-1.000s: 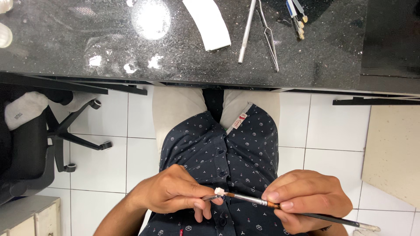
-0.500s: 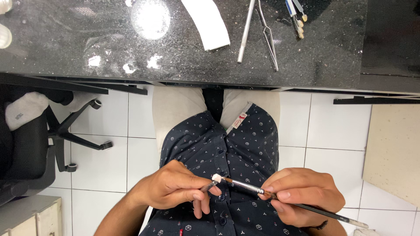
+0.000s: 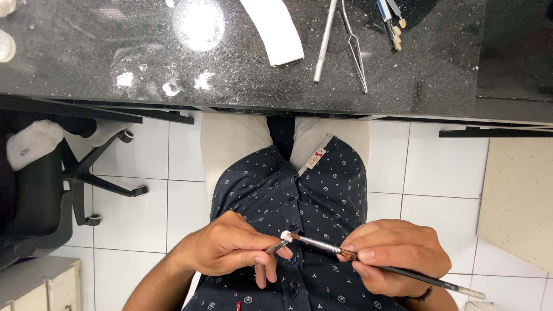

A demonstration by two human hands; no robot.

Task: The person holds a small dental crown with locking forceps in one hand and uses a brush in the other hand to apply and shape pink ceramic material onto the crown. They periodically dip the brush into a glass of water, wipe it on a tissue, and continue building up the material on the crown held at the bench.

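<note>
My right hand [image 3: 397,253] grips a thin brush [image 3: 322,246] with a dark handle and a metal ferrule; its tip carries a small white blob [image 3: 285,235]. My left hand [image 3: 230,247] pinches a small slim grey tool [image 3: 276,247] just below the brush tip, nearly touching it. Both hands are held over my lap, above a dark patterned shirt [image 3: 288,196].
A black speckled countertop [image 3: 86,63] spans the top. On it lie a white paper strip [image 3: 276,29], a metal rod [image 3: 324,40], metal tweezers [image 3: 356,52] and several small tools [image 3: 391,20]. A black office chair [image 3: 52,184] stands at the left on white floor tiles.
The brush tip has shifted slightly, tilting up toward my left hand, and the left fingers now show a small grey tool under the white tip. Both hands stay over my lap.
</note>
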